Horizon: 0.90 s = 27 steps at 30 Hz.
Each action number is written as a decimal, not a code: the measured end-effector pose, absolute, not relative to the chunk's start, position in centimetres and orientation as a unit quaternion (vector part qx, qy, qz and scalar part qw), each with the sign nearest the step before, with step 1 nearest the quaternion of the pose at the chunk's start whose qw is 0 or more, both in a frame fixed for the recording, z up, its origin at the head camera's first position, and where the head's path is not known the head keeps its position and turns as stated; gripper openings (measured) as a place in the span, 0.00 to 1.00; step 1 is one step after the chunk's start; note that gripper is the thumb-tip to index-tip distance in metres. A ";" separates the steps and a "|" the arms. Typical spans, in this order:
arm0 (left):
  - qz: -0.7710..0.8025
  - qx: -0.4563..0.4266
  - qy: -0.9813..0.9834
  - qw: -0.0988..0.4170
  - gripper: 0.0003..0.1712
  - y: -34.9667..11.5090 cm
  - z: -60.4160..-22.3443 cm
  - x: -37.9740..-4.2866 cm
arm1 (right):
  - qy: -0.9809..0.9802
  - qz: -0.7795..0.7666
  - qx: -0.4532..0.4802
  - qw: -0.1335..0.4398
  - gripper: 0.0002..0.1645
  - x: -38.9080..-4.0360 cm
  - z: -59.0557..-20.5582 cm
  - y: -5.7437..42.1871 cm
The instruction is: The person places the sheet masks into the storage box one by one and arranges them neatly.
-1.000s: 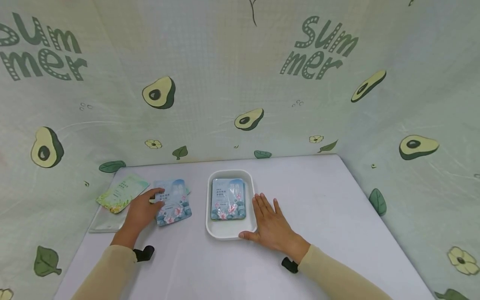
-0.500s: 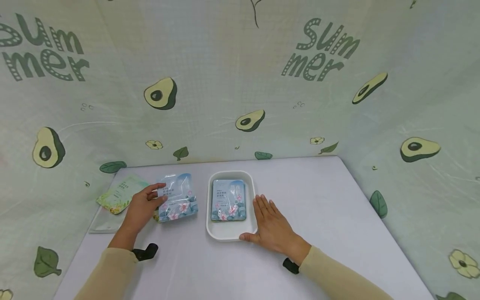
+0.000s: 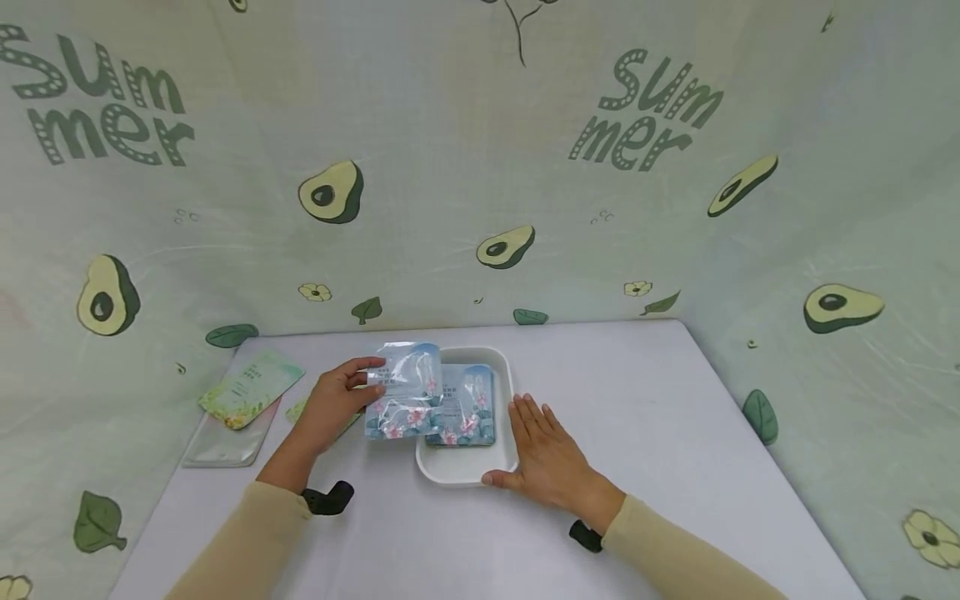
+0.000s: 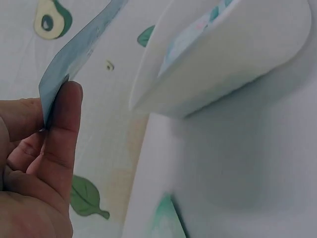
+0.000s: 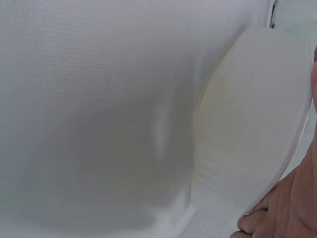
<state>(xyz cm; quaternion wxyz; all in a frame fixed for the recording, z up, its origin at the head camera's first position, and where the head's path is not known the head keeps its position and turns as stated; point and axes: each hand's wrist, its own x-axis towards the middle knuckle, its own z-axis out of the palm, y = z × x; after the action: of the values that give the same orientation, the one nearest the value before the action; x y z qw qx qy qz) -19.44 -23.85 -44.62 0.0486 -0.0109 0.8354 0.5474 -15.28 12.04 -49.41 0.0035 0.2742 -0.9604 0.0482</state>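
My left hand (image 3: 335,410) pinches a blue flower-printed face mask packet (image 3: 411,385) by its left edge. In the head view this packet overlaps the left rim of a white tray (image 3: 461,472). The left wrist view shows the packet (image 4: 74,54) edge-on between thumb and fingers, raised beside the tray (image 4: 223,74). A matching blue packet (image 3: 477,400) lies in the tray, partly hidden by the held one. My right hand (image 3: 555,458) rests along the tray's right side with fingers straight and thumb at the near right corner.
On the left of the table, a green-and-yellow packet (image 3: 251,392) lies across a pale grey packet (image 3: 225,444). Another green packet (image 3: 296,410) shows partly behind my left hand. The white table (image 3: 660,433) extends to the right, with printed cloth (image 3: 420,167) behind.
My left hand has lifted the blue packet off the left pile and carried it right, up to the tray. A green packet has come into view beneath. My right hand stays at the tray.
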 end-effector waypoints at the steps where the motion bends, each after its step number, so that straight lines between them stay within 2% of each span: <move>1: 0.546 -0.008 0.836 0.054 0.27 -23.2 -44.6 -19.6 | -0.960 0.048 0.275 0.004 0.73 -15.3 -49.5 12.0; 6: 0.532 0.003 0.844 0.073 0.26 -19.6 -44.9 -20.9 | -0.961 0.049 0.273 0.004 0.72 -15.2 -49.5 12.1; 12: 0.503 -0.001 0.862 0.070 0.24 -16.7 -46.0 -22.1 | -0.960 0.056 0.274 -0.005 0.72 -15.2 -49.3 12.0; 27: 0.417 -0.009 0.906 0.076 0.23 -14.1 -47.0 -23.2 | -0.961 0.051 0.272 0.004 0.72 -15.2 -49.6 12.0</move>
<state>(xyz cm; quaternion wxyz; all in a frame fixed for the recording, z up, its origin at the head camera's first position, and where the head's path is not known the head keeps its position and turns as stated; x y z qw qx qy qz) -23.21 -14.13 -47.02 0.0759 -0.0086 0.9057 0.4170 -15.21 11.97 -49.57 0.0037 0.2719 -0.9610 0.0506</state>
